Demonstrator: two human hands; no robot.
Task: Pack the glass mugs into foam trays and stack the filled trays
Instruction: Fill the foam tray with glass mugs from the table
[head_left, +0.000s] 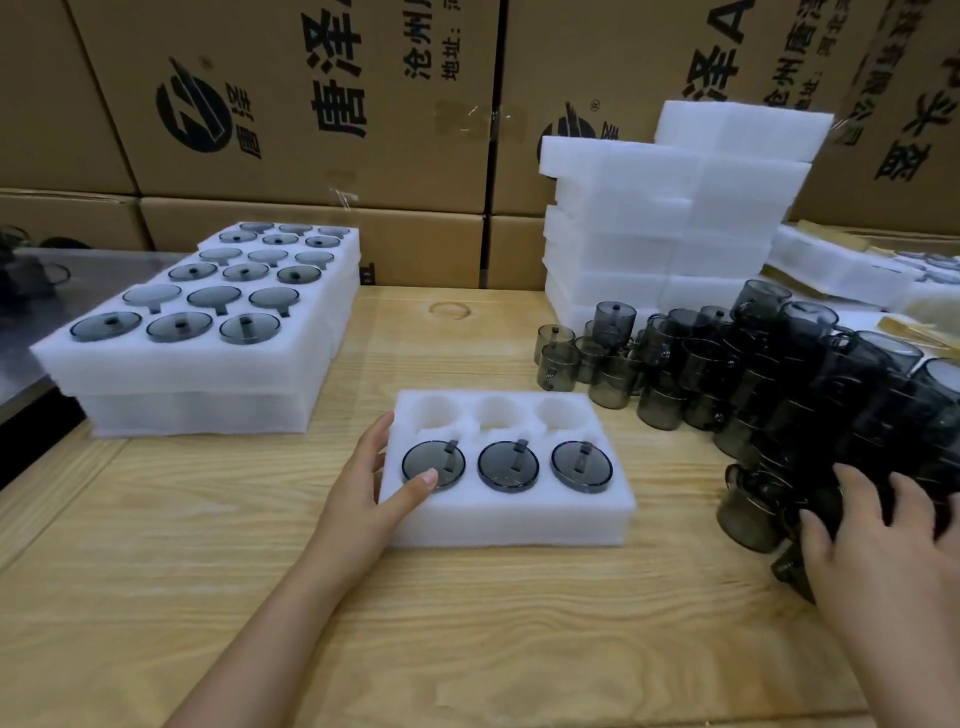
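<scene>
A white foam tray (511, 519) lies in the middle of the wooden table. Its near row holds three smoky glass mugs (508, 465); its far row of three holes is bare. My left hand (379, 470) rests on the tray's left edge, thumb touching the rim of the left mug. A pile of loose smoky mugs (779, 374) crowds the right side. My right hand (883, 540) reaches over the near mugs of that pile, fingers spread on them; whether it grips one is hidden.
Filled foam trays (197, 364) are stacked at the left. A tall stack of bare foam trays (665, 223) stands at the back right. Cardboard boxes (311, 104) wall off the rear. Bare wood (467, 623) lies in front.
</scene>
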